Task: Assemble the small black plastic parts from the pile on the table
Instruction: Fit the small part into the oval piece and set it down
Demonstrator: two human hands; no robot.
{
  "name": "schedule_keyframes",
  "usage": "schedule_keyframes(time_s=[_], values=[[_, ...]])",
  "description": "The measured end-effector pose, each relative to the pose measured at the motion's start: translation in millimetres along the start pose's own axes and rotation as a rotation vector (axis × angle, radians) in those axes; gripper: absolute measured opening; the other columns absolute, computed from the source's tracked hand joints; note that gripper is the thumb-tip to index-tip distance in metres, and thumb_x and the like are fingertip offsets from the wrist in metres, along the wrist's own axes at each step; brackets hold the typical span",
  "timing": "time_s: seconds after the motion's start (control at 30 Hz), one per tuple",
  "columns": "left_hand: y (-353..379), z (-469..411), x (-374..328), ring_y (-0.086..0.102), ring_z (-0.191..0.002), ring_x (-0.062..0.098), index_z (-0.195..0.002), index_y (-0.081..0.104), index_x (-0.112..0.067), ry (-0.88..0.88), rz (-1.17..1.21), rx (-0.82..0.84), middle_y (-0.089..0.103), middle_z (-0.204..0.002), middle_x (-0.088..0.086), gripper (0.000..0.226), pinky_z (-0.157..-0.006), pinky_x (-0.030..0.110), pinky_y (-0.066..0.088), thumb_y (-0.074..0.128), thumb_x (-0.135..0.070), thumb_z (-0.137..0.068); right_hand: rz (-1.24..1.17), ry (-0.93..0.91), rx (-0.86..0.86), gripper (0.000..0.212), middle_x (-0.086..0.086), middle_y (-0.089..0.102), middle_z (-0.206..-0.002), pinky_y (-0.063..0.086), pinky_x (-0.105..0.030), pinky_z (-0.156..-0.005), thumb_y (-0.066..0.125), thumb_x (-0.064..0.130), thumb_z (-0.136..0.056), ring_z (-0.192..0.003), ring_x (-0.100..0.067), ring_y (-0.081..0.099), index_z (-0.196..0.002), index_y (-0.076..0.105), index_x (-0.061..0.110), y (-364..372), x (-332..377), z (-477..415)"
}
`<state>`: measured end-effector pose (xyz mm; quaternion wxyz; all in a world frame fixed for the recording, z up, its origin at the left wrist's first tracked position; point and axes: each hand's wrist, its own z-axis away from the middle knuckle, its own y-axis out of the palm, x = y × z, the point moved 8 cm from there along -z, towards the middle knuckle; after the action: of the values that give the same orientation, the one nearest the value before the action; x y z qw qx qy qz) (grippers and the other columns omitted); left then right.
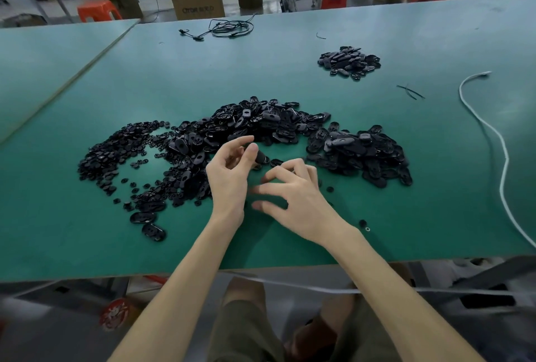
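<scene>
A big pile of black oval plastic shells [255, 124] spreads across the green table [203, 71]. Small round black pieces [116, 153] lie heaped at its left, and more oval shells [365, 155] at its right. My left hand [232, 176] is raised in front of the pile and pinches a black part [261, 156] between thumb and fingers. My right hand [295, 196] hovers just right of it, fingers spread and slightly curled, holding nothing that I can see.
A smaller heap of black parts [349, 61] sits at the far right. A coiled black cable [229, 28] lies at the back, and a white cord [493, 141] runs down the right side. Loose parts [364, 224] lie near the table's front edge. Boxes and orange stools stand beyond.
</scene>
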<state>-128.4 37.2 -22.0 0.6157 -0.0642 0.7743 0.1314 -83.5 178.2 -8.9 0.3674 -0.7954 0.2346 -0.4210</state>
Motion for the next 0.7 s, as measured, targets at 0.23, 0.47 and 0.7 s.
schedule_keyframes(time_s=[0.23, 0.47, 0.7], values=[[-11, -3, 9, 0.073, -0.092, 0.014, -0.107, 0.076, -0.009, -0.124, 0.274, -0.135, 0.077, -0.096, 0.001, 0.011, -0.085, 0.023, 0.058, 0.071, -0.011, -0.098, 0.15, -0.187, 0.097, 0.03, 0.002, 0.063, -0.12, 0.034, -0.04, -0.104, 0.063, 0.038, -0.101, -0.12, -0.029, 0.046, -0.127, 0.075, 0.029, 12, 22, 5], [-2, -4, 12, 0.069, -0.088, 0.009, -0.105, 0.079, -0.016, -0.122, 0.207, -0.014, 0.076, -0.093, -0.003, 0.011, -0.081, 0.022, 0.056, 0.074, -0.013, -0.096, 0.131, -0.212, -0.02, 0.013, -0.005, 0.067, -0.094, 0.051, -0.045, -0.09, 0.075, 0.021, -0.095, -0.099, -0.033, 0.057, -0.096, 0.079, 0.009, 1, 24, 4], [8, -2, 8, 0.069, -0.088, 0.011, -0.109, 0.079, -0.016, -0.056, 0.102, 0.106, 0.077, -0.093, -0.002, 0.016, -0.082, 0.026, 0.058, 0.076, -0.011, -0.094, 0.067, -0.118, -0.047, 0.004, -0.005, 0.067, -0.097, 0.05, -0.042, -0.09, 0.062, 0.003, -0.1, -0.096, -0.03, 0.056, -0.097, 0.065, 0.003, -5, 16, 2]])
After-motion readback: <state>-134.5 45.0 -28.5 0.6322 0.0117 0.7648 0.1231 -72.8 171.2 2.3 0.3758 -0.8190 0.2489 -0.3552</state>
